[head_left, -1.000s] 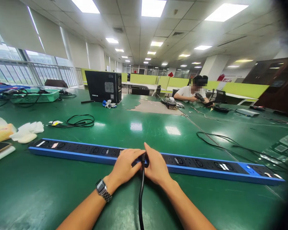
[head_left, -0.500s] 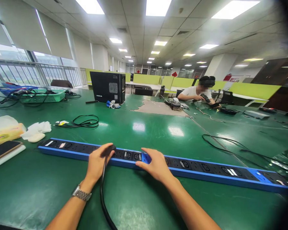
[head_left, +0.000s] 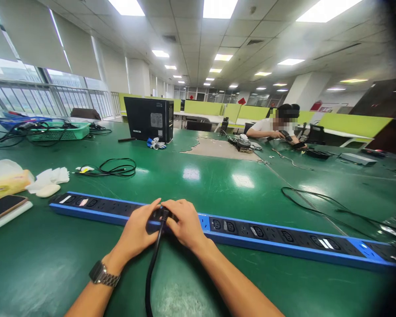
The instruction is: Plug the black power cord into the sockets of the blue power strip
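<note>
A long blue power strip (head_left: 270, 248) with black sockets lies across the green table. My right hand (head_left: 183, 220) is closed on the black plug (head_left: 165, 214) of a thick power cord, over the strip's sockets left of its middle. From the plug, the black cord (head_left: 151, 273) runs down toward me. Whether the plug sits in a socket cannot be told, as fingers cover its far end. Just left of the plug, my left hand (head_left: 140, 229) straddles the strip, thumb on the near side and fingers on the far side. A metal-banded watch (head_left: 104, 275) is on the left wrist.
A coiled black cable (head_left: 119, 168), a phone (head_left: 6, 207) and tissues (head_left: 51, 176) lie to the left. Behind them are a green basket (head_left: 61, 133) of cables and a black computer case (head_left: 148, 119). Another person (head_left: 270, 128) works at the far right; loose cables (head_left: 317, 196) lie nearer.
My left hand has let go of the plug and now straddles the strip. My right hand has moved left from the strip onto the plug.
</note>
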`<state>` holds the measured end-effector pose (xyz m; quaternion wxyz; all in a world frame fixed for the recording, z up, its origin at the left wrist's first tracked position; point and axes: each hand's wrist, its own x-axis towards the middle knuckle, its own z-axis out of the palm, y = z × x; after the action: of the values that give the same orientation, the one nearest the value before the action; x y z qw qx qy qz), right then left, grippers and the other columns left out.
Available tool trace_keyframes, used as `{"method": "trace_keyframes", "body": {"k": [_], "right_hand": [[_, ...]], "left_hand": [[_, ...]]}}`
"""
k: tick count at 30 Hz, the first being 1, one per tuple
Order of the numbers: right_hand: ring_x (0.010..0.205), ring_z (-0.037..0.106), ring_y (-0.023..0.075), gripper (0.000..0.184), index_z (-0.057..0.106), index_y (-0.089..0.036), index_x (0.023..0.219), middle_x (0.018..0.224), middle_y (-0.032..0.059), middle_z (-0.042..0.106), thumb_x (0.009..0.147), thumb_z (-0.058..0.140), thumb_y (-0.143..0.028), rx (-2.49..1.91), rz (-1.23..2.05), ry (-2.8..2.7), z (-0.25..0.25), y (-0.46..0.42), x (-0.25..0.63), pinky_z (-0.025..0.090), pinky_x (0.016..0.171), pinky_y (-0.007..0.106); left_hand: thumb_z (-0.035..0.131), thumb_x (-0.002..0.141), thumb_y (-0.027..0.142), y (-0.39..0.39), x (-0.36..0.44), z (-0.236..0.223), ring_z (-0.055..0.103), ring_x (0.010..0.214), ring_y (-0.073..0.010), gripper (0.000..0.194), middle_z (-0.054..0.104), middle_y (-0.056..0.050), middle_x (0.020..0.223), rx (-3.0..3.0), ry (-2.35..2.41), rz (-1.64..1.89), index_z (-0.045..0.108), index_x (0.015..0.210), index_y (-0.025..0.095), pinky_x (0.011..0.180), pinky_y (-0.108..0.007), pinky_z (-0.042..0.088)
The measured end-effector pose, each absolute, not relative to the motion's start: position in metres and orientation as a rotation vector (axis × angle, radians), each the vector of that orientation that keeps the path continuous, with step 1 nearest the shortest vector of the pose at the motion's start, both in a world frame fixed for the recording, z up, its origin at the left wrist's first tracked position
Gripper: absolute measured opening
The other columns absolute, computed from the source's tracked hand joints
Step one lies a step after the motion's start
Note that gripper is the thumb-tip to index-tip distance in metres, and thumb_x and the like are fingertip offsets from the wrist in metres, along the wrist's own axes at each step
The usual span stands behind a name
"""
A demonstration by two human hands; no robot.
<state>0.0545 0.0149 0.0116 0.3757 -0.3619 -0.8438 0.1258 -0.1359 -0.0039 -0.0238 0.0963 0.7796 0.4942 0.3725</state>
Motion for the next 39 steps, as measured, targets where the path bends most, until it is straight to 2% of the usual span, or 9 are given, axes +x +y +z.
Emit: {"method": "trace_keyframes", "body": {"k": [4,8,12,21,25,30,33,36,39], "right_hand": [[0.099,0.059,0.0205,0.039,0.059,-0.026,0.124,0.113,0.0043,0.069,0.085,0.059,-0.021,-0.993,0.263,-2.028,0.007,0.003,0.109,0.045,0.088,0.037],[0.092,0.063,0.0199,0.032,0.061,-0.025,0.12,0.101,0.0043,0.072,0.088,0.057,-0.028,-1.175,0.365,-1.983,-0.013,-0.003,0.158,0.049,0.082,0.035],[0.097,0.062,0.0214,0.031,0.06,-0.024,0.12,0.107,0.0057,0.07,0.09,0.053,-0.032,-1.205,0.301,-1.989,-0.022,0.0,0.164,0.048,0.085,0.036],[0.096,0.06,0.0205,0.033,0.058,-0.024,0.121,0.11,0.0063,0.068,0.09,0.052,-0.031,-1.211,0.432,-2.043,-0.013,-0.003,0.158,0.047,0.086,0.037],[0.097,0.057,0.0222,0.034,0.059,-0.024,0.122,0.109,0.0068,0.068,0.089,0.052,-0.027,-1.26,0.411,-2.046,-0.014,-0.007,0.154,0.047,0.088,0.041],[0.102,0.055,0.0233,0.05,0.051,-0.025,0.132,0.113,0.0071,0.065,0.083,0.048,-0.017,-1.304,0.272,-2.149,-0.016,-0.013,0.151,0.044,0.093,0.045],[0.116,0.051,0.0274,0.065,0.039,-0.018,0.142,0.129,0.0128,0.059,0.08,0.056,-0.025,-1.464,0.156,-2.073,-0.02,-0.013,0.157,0.036,0.104,0.052],[0.124,0.048,0.0306,0.068,0.046,-0.016,0.138,0.134,0.0142,0.056,0.076,0.064,-0.038,-1.557,0.116,-2.139,-0.023,-0.013,0.163,0.031,0.109,0.054],[0.127,0.047,0.0308,0.064,0.053,-0.019,0.132,0.137,0.0127,0.054,0.075,0.066,-0.043,-1.578,0.104,-2.212,-0.023,-0.013,0.165,0.031,0.11,0.053]], "left_hand": [[0.068,0.077,0.029,-0.003,-0.13,-0.024,0.058,0.113,-0.027,0.071,0.065,-0.007,0.122,2.293,1.562,1.109,0.038,0.141,0.026,0.099,-0.045,0.042],[0.067,0.08,0.034,-0.004,-0.113,-0.024,0.058,0.111,-0.0279,0.057,0.067,-0.007,0.118,2.316,1.557,1.166,0.047,0.133,0.025,0.099,-0.048,0.041],[0.063,0.084,0.031,-0.011,-0.087,-0.024,0.057,0.111,-0.0276,0.044,0.066,-0.009,0.119,2.386,1.423,1.191,0.054,0.126,0.022,0.099,-0.047,0.041],[0.063,0.083,0.026,-0.01,-0.062,-0.021,0.056,0.112,-0.0275,0.044,0.064,-0.01,0.121,2.403,1.253,1.124,0.054,0.126,0.021,0.1,-0.048,0.042],[0.065,0.078,0.02,-0.009,-0.049,-0.013,0.055,0.115,-0.0273,0.054,0.062,-0.009,0.126,2.447,1.165,1.029,0.05,0.13,0.022,0.102,-0.047,0.041],[0.063,0.076,0.014,-0.005,-0.033,-0.008,0.049,0.125,-0.0252,0.068,0.054,-0.009,0.137,2.52,1.016,0.955,0.042,0.14,0.023,0.107,-0.045,0.038],[0.062,0.078,0.014,0.002,-0.026,-0.011,0.056,0.115,-0.0248,0.055,0.06,-0.007,0.129,2.563,0.976,0.91,0.054,0.131,0.026,0.1,-0.044,0.044],[0.057,0.082,0.009,0.008,-0.017,-0.012,0.061,0.101,-0.0222,0.038,0.069,-0.005,0.113,2.547,0.941,1.107,0.065,0.114,0.026,0.091,-0.04,0.049],[0.053,0.086,0.007,0.009,-0.019,-0.001,0.061,0.104,-0.0203,0.033,0.07,-0.005,0.109,2.361,0.886,1.562,0.065,0.111,0.025,0.092,-0.036,0.049]]}}
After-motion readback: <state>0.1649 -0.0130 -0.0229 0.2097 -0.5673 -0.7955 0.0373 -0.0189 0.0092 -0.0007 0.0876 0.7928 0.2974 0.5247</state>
